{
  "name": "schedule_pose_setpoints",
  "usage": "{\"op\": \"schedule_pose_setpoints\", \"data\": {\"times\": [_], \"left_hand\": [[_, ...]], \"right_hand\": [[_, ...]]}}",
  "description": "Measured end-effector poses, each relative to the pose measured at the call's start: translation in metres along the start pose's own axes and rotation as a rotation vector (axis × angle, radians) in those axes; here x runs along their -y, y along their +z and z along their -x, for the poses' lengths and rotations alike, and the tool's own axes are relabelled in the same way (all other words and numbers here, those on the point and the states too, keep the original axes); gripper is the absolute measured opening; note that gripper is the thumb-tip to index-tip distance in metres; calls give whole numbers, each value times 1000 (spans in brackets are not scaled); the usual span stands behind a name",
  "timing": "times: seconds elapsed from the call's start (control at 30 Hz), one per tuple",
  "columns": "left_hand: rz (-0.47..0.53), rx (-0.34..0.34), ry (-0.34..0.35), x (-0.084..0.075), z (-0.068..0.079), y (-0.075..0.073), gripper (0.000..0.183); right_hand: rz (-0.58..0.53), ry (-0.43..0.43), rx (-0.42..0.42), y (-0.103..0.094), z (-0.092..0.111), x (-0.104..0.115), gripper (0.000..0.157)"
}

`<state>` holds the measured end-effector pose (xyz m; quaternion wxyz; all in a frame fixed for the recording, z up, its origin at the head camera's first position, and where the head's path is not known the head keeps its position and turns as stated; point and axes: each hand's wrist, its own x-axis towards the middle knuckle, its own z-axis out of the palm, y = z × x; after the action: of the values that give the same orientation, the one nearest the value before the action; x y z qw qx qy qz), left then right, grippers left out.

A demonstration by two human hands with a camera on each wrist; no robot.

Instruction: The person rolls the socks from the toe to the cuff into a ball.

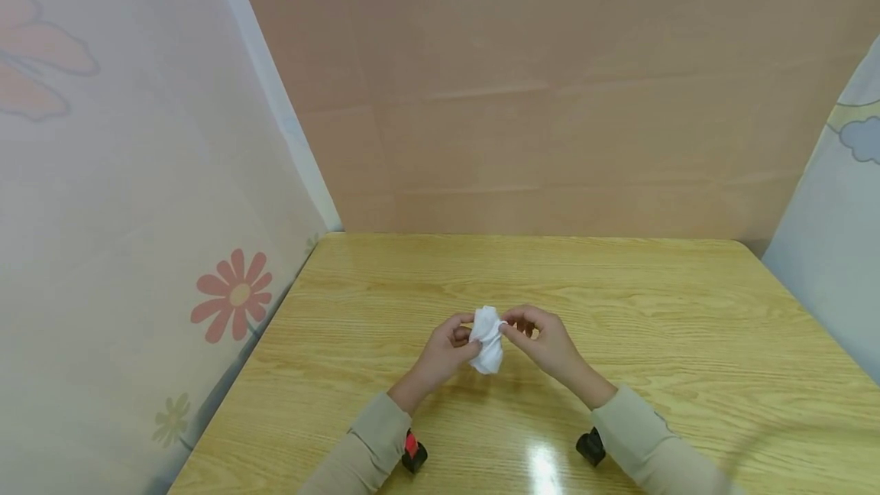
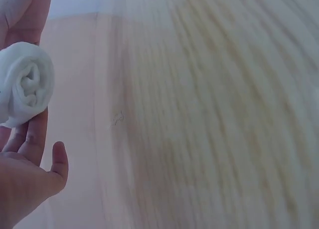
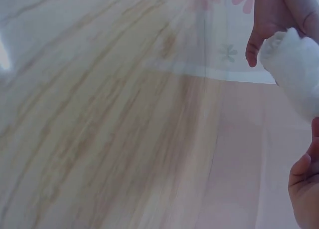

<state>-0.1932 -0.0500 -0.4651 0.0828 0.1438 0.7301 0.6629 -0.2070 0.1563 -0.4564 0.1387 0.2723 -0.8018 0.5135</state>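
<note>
A small white cloth [image 1: 487, 346], rolled into a bundle, is held above the table between both hands. My left hand [image 1: 443, 352] grips its left side, thumb in front and fingers behind. From the right, my right hand [image 1: 548, 340] pinches the cloth's upper edge between thumb and finger. In the left wrist view the end of the rolled cloth [image 2: 31, 84] shows its spiral layers. The right wrist view has the fuzzy side of the roll [image 3: 294, 69], with some of the fingers cut off by the frame edge.
Beneath the hands is a wood-grain table [image 1: 385, 273] with a light reflection near its front. A plain tan backdrop [image 1: 550, 98] stands behind it. Flower-printed sheeting [image 1: 137, 212] hangs on the left. Black wrist devices [image 1: 415, 455] show under both cuffs.
</note>
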Motion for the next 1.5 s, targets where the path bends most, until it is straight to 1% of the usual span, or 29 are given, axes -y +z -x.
{"op": "schedule_pose_setpoints", "data": {"times": [0.1,0.2,0.3,0.4,0.47,0.53,0.63,0.7,0.77,0.87,1.0,1.07,1.2,1.3,1.37,1.5], "left_hand": [[-62,-28,12,0,0,2,35],[-162,-23,44,-1,1,4,32],[-244,16,71,-2,2,4,31],[-272,74,98,-2,2,3,33],[-256,108,108,0,3,2,35],[-224,140,119,1,3,0,36],[-134,185,92,3,5,-3,37],[-67,208,63,4,6,-5,37],[5,226,22,6,8,-7,39],[116,247,-10,10,9,-10,44],[249,285,-1,12,11,-11,48],[289,313,11,12,11,-12,48],[294,376,19,10,12,-15,47],[243,435,-2,7,14,-16,47],[210,475,-20,5,15,-16,47],[146,531,-17,1,15,-15,40]], "right_hand": [[51,-99,-37,1,0,-1,10],[73,-158,-48,1,-1,-2,11],[88,-159,-42,2,-2,-2,10],[83,-99,-30,1,-1,-2,8],[65,-35,-13,0,-1,-2,9],[31,29,21,-2,0,-3,10],[-42,116,83,-3,0,-2,13],[-89,149,119,-5,-1,0,14],[-131,155,148,-6,-1,2,14],[-160,117,182,-6,-1,3,14],[-173,69,228,-4,0,5,14],[-173,67,243,-3,-1,7,15],[-182,49,248,1,-3,10,14],[-194,25,251,4,-3,11,13],[-206,25,263,5,-3,11,12],[-216,79,294,5,-2,11,12]]}}
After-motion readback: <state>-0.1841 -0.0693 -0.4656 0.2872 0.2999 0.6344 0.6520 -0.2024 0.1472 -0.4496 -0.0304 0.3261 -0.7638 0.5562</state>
